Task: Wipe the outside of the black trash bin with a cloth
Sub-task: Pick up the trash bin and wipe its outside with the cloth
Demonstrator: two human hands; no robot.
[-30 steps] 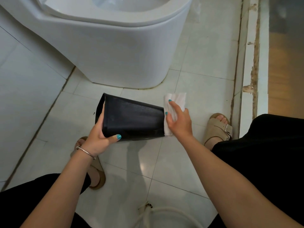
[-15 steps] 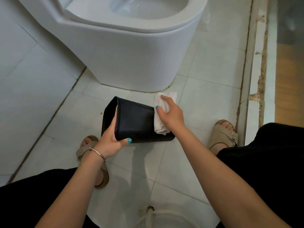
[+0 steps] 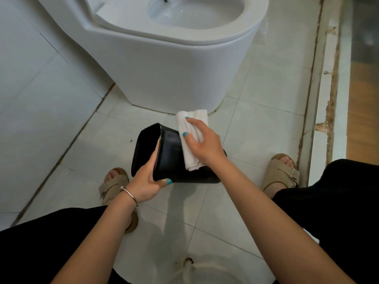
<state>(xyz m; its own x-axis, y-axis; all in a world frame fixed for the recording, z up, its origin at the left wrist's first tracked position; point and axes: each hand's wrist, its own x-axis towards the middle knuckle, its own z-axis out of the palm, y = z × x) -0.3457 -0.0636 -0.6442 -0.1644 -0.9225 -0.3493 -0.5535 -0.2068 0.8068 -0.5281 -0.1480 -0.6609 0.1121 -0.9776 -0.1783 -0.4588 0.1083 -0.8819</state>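
Glossy black trash bin [image 3: 170,160] on its side, folded white cloth [image 3: 189,138] atop.

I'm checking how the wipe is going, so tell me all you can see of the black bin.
The glossy black plastic trash bin is held on its side above the tiled floor, open mouth facing left. The left hand grips its rim, fingers inside. The right hand presses a folded white cloth on its upper side.
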